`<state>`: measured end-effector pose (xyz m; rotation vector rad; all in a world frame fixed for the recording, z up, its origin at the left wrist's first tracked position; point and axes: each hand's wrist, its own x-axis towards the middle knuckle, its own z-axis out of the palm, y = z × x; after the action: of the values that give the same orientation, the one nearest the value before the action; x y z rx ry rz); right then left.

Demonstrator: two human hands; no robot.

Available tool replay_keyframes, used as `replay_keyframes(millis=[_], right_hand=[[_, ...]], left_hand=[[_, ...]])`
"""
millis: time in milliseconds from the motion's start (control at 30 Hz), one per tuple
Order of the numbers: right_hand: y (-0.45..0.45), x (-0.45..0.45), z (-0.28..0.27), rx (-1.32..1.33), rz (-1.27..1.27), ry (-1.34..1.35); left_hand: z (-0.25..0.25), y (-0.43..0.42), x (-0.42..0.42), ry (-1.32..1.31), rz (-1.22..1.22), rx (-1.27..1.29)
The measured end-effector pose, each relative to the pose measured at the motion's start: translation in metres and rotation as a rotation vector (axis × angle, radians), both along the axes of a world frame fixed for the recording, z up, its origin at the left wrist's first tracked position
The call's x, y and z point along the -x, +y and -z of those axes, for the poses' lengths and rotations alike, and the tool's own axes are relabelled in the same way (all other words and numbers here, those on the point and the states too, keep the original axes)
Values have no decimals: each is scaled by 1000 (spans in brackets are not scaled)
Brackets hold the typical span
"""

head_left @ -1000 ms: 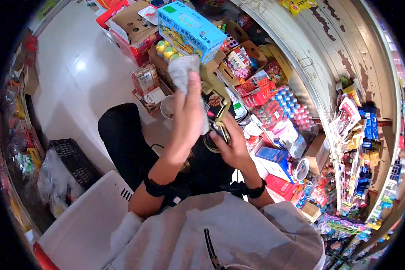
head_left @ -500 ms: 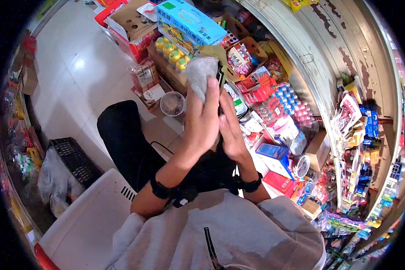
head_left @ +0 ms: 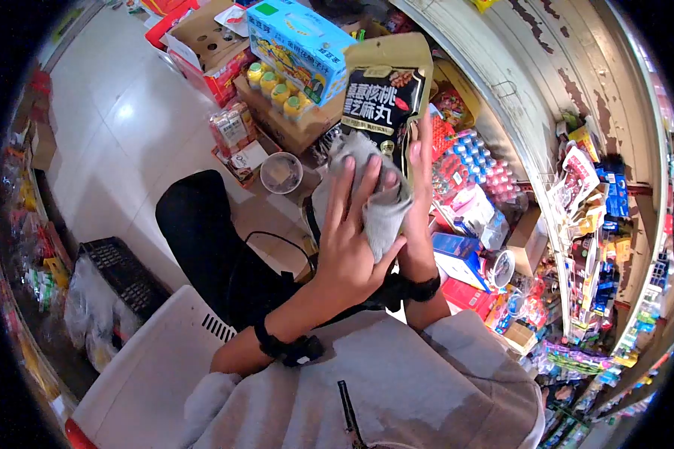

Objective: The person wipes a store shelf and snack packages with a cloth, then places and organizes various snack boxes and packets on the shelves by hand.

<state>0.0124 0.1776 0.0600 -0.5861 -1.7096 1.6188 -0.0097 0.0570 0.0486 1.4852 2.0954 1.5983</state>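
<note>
Above tiled floor (head_left: 120,172), left hand (head_left: 352,254) grips grey cloth (head_left: 384,218) hiding part of a pouch (head_left: 380,93) held by the half-hidden right hand (head_left: 421,191).

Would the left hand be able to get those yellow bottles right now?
Probably not straight away: the left hand is busy with the grey cloth against the black-and-gold bag. The yellow bottles sit farther off, though their tops look uncovered.

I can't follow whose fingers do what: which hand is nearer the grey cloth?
Left. The left hand touches the grey cloth; the right hand lies along the pouch, farther right.
</note>
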Motion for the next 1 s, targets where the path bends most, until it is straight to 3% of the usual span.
replay_keyframes(millis=[167, 233, 333, 400, 467, 533, 600, 733, 767, 867, 1000], right_hand=[[4, 2, -1, 489, -95, 246], [7, 2, -5, 541, -141, 298], [3, -1, -16, 679, -248, 372], [6, -4, -6, 627, -196, 278], [10, -7, 3, 748, -160, 292], [16, -10, 13, 813, -213, 212], [20, -12, 13, 810, -219, 223], [25, -12, 7, 501, -118, 165], [29, -15, 10, 460, -96, 141], [46, -19, 11, 391, 15, 102], [77, -32, -2, 199, 150, 58]], left_hand=[[15, -3, 6, 103, -24, -11], [23, -1, 11, 116, -51, -53], [37, -2, 19, -225, -72, -285], [33, -11, 19, -473, -11, -288], [25, -15, 16, -694, -9, -427], [33, -23, 20, -966, -94, -358], [39, -21, 28, -1013, -82, -498], [56, -18, 33, -1171, -108, -442], [58, -16, 33, -1157, -38, -476], [44, -10, 35, -1392, -129, -364], [47, -8, 51, -1383, -132, -371]])
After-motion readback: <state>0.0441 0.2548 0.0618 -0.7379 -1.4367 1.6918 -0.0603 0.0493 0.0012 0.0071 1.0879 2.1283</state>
